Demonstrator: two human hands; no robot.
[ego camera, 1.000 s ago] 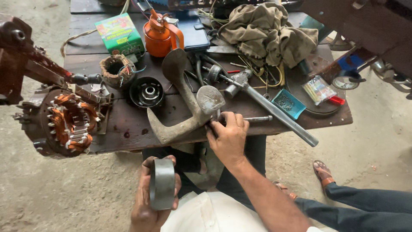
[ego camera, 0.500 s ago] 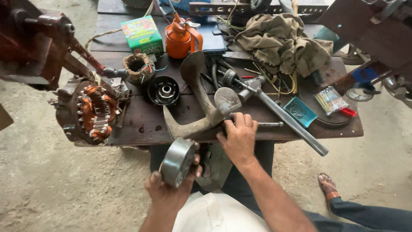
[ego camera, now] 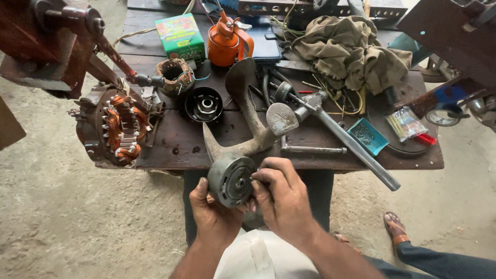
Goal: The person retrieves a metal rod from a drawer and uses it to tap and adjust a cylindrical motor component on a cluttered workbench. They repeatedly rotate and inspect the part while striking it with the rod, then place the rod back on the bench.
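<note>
Head view looks down on a dark worn wooden workbench [ego camera: 170,150] over a concrete floor. Left hand [ego camera: 214,214] grips a round grey metal motor housing [ego camera: 231,179] from below and the left side, fingers wrapped around its rim, held just off the bench's near edge, open face turned toward the right hand. Right hand [ego camera: 281,199] is against the housing's right side, fingertips [ego camera: 257,182] pinched narrow at the hub; whether they hold a small part cannot be told.

Just behind the housing lies a curved grey metal fan blade [ego camera: 245,111], tip near the housing rim. A long steel pipe wrench [ego camera: 341,135] lies diagonally to the right, handle overhanging the bench edge. Left of the bench, a copper-wound stator in a brown casing [ego camera: 113,129] sits on a rust-brown stand [ego camera: 57,46]. A black round end cap [ego camera: 203,104] is mid-bench, a small copper coil [ego camera: 174,76] near it. At the back: orange oil can [ego camera: 227,41], green cardboard box [ego camera: 180,36], crumpled olive cloth [ego camera: 351,51]. A small teal tray [ego camera: 367,136] is beside the wrench. A sandalled foot [ego camera: 395,227] shows on the floor at lower right.
</note>
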